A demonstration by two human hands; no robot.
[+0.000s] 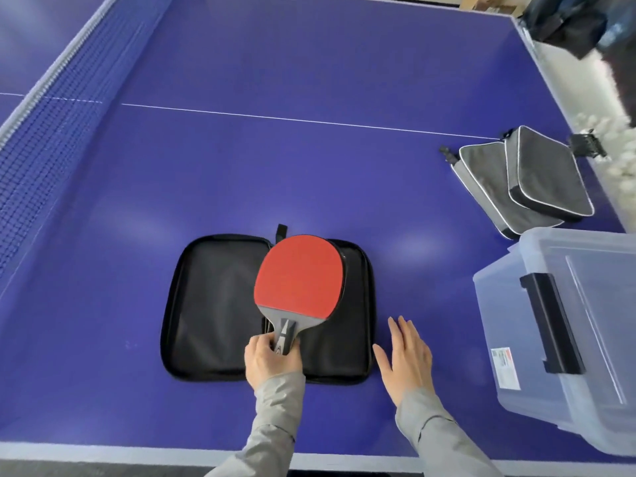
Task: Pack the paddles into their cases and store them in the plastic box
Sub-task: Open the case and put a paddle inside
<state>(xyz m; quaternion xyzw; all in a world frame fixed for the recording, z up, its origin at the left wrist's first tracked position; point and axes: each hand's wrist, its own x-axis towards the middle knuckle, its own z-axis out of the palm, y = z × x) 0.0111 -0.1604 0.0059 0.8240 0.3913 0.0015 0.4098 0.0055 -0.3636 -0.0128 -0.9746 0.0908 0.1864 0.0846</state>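
Head view. Blue table (309, 80) fills frame; near edge along bottom, net (44, 108) upper left, right edge at upper right. Wide bare surface between net and open black case (213, 304) at lower centre. Left hand (272, 361) grips handle of red paddle (297, 275); blade over case's middle and right half. Right hand (407, 359) flat, fingers straight and spread, just right of case. Two closed grey cases (523, 180) overlapping at right. Clear plastic box (564, 335) lower right, lid on, black latch; contents unclear.
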